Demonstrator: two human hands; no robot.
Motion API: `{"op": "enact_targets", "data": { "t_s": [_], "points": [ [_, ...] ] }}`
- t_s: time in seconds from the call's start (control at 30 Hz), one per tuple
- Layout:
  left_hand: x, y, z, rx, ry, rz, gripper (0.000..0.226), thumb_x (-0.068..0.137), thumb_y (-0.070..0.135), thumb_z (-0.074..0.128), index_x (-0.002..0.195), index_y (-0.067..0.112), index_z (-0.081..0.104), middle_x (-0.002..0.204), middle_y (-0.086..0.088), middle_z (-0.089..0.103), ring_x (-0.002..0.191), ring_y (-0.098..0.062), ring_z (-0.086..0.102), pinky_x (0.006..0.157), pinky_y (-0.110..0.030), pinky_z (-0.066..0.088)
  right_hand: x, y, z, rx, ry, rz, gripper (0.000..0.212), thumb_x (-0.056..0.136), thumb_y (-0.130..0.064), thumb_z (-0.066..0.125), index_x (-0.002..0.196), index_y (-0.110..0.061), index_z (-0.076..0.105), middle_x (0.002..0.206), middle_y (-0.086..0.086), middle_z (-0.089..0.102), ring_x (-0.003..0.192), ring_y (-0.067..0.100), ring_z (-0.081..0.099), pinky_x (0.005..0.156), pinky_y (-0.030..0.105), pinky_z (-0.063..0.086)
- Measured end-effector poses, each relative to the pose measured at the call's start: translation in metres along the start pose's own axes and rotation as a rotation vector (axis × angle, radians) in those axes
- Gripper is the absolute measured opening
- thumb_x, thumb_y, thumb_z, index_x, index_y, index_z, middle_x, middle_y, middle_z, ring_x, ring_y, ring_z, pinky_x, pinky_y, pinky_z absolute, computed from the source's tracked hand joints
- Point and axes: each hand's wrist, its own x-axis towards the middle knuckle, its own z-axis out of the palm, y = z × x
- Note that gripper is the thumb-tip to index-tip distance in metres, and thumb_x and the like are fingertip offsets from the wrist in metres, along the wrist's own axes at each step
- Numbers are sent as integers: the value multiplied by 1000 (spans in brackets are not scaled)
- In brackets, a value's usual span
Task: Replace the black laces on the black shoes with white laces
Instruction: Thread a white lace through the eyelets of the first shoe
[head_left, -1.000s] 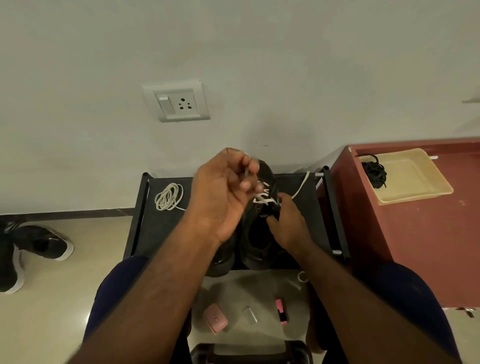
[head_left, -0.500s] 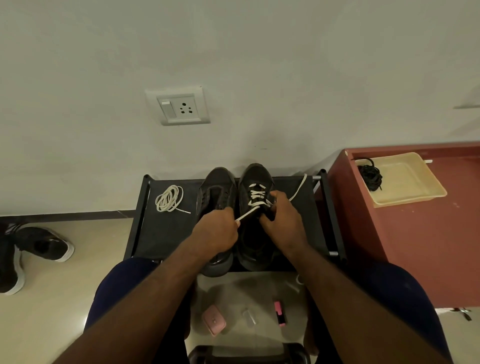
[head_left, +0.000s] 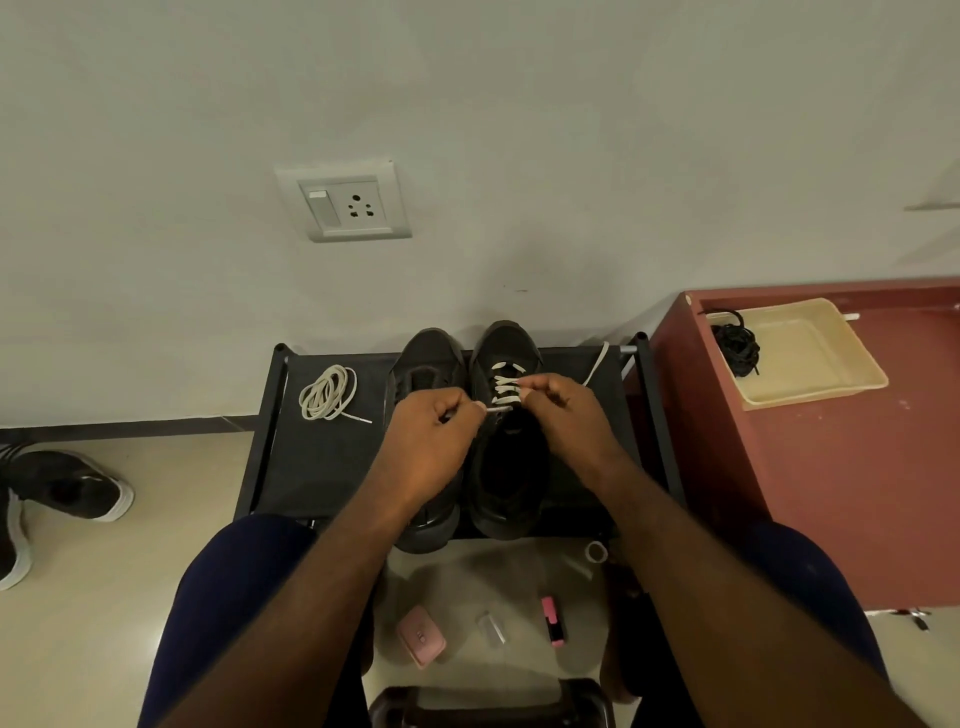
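Note:
Two black shoes stand side by side on a black rack (head_left: 291, 467), toes toward the wall. The left shoe (head_left: 426, 364) shows no lace. The right shoe (head_left: 511, 467) has a white lace (head_left: 506, 387) crossed through its front eyelets. My left hand (head_left: 428, 447) pinches one end of that lace just left of the eyelets. My right hand (head_left: 563, 415) pinches the lace at the shoe's right side, and the lace's other end (head_left: 597, 364) trails off to the right. A second white lace (head_left: 327, 392) lies coiled on the rack's left part.
A cream tray (head_left: 815, 364) holding bundled black laces (head_left: 735, 343) sits on a red cabinet (head_left: 831, 493) at the right. Another black shoe with a white sole (head_left: 67, 488) lies on the floor at the left. Small pink items (head_left: 421, 636) lie on the floor between my knees.
My left hand came down from above the shoes, where it pulled the lace up, to beside the right shoe's eyelets. My right hand stayed at the shoe.

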Motion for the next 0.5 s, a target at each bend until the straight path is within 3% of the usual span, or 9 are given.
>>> {"op": "enact_targets", "data": {
  "t_s": [0.1, 0.23, 0.4, 0.5],
  "points": [
    [-11, -4, 10, 11, -18, 10, 39, 90, 12, 59, 53, 11, 47, 45, 10, 37, 46, -6, 34, 46, -19, 28, 10, -4, 0, -58, -56, 6, 19, 91, -26, 70, 94, -8, 74, 91, 7, 72, 87, 17, 67, 80, 34, 53],
    [-18, -6, 15, 20, -31, 33, 42, 88, 8, 60, 50, 21, 45, 44, 13, 40, 45, -2, 37, 46, -13, 29, 20, 2, 5, -89, -4, 111, 31, 94, -28, 66, 84, 1, 67, 81, 13, 68, 75, 19, 60, 72, 37, 51],
    [-17, -12, 12, -74, 29, -9, 42, 90, 9, 60, 52, 16, 44, 45, 10, 38, 45, -3, 33, 45, -17, 29, 22, 6, 8, -164, 136, 170, 22, 97, -27, 59, 81, -12, 59, 81, 1, 61, 82, 19, 58, 73, 35, 47],
    [-9, -14, 10, -53, 107, 9, 45, 93, 17, 61, 54, 17, 38, 48, 9, 35, 47, -6, 32, 47, -20, 30, 9, -11, 0, -112, 56, 81, 7, 90, -21, 63, 95, -18, 66, 88, -3, 66, 83, 13, 62, 71, 27, 48]
  ]
}}
